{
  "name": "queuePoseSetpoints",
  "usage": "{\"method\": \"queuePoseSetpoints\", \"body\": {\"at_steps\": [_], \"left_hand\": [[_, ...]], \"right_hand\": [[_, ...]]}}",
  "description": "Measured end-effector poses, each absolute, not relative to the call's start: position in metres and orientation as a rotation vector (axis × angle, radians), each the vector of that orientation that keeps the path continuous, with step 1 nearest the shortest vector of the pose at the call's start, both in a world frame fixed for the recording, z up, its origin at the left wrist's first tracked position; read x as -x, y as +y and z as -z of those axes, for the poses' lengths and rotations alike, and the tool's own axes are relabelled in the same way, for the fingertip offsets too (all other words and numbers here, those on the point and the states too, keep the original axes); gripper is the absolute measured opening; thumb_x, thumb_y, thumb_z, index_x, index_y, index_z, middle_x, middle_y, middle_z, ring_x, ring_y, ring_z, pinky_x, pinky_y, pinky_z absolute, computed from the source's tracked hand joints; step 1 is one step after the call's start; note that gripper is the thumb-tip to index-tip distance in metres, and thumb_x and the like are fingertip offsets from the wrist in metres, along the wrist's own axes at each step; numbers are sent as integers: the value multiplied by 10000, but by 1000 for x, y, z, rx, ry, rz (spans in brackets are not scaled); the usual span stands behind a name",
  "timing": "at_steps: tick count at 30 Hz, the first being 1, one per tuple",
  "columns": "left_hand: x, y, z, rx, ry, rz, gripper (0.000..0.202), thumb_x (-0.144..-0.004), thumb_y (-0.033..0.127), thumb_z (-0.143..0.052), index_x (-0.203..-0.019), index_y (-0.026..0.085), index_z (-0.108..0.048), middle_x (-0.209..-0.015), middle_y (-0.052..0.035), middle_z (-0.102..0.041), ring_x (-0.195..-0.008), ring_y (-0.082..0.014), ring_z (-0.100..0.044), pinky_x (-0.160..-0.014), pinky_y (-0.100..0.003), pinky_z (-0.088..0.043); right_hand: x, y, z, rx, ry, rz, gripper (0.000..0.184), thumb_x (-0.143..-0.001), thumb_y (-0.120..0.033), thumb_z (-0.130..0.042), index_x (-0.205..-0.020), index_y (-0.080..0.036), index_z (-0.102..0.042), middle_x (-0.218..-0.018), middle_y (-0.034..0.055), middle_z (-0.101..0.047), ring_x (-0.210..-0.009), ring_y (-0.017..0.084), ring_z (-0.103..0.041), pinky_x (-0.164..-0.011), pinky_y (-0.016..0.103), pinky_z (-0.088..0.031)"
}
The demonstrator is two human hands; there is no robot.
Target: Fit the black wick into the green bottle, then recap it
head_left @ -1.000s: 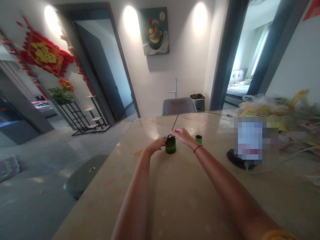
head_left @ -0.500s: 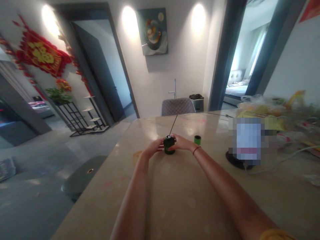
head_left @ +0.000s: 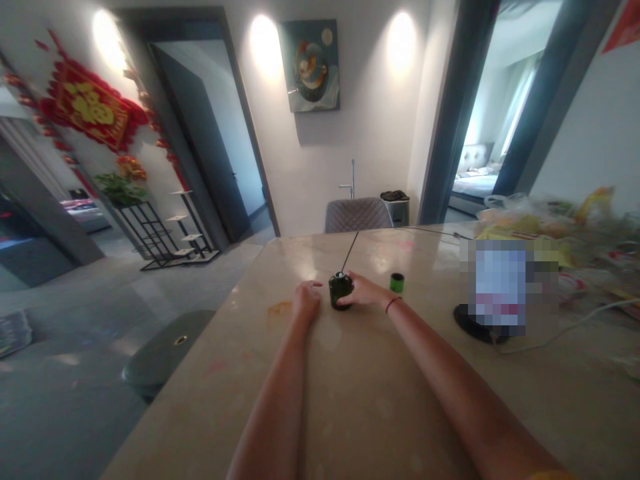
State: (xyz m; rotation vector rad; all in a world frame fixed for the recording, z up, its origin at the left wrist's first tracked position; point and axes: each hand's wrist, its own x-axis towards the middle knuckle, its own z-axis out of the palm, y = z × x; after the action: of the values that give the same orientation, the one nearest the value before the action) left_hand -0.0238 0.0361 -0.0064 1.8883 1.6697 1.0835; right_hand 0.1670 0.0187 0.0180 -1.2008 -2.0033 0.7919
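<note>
A small dark green glass bottle [head_left: 341, 293] stands upright on the table. Out of its narrow neck rises a thin dark stick [head_left: 350, 251], slanting to the right. My right hand [head_left: 361, 292] wraps round the bottle's right side, thumb across the lower front. Just left of the bottle and apart from it, my left hand [head_left: 306, 300] lies on the tabletop with nothing visible in it; one finger stretches towards the bottle and the others are partly hidden. Behind my right wrist sits a short bright green cylinder [head_left: 397, 283] with a dark top.
The beige table [head_left: 340, 400] extends all around. To the right, a blurred-out device [head_left: 500, 280] stands on a round black base [head_left: 467, 323] with a white cable [head_left: 555, 330]. Plastic bags [head_left: 530, 213] crowd the right rear. A grey chair [head_left: 357, 215] and a green stool [head_left: 167, 350] flank the table.
My left hand has come off the bottle and moved a little left, down onto the table. My right hand stays on the bottle, which remains upright. The view has shifted slightly.
</note>
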Motion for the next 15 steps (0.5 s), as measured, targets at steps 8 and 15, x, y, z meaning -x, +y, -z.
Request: {"method": "queuePoseSetpoints", "body": {"at_steps": [8, 15], "left_hand": [[22, 35, 8, -2114, 1910, -990, 261, -675, 287, -556, -875, 149, -650, -962, -102, -650, -960, -221, -562, -898, -296, -377], [22, 32, 7, -2131, 1953, -938, 254, -694, 282, -527, -868, 146, -653, -952, -110, -652, -955, -219, -564, -873, -291, -385]], "right_hand": [[-169, 16, -12, 1129, -1886, -975, 601, -530, -288, -757, -1067, -151, -522, -1009, 65, -624, -907, 193, -590, -828, 323, -446], [-176, 12, -1, 993, -1883, -1199, 670, -505, -218, -764, -1123, -173, -509, -1080, 64, -620, -997, 224, -576, -922, 386, -408]]}}
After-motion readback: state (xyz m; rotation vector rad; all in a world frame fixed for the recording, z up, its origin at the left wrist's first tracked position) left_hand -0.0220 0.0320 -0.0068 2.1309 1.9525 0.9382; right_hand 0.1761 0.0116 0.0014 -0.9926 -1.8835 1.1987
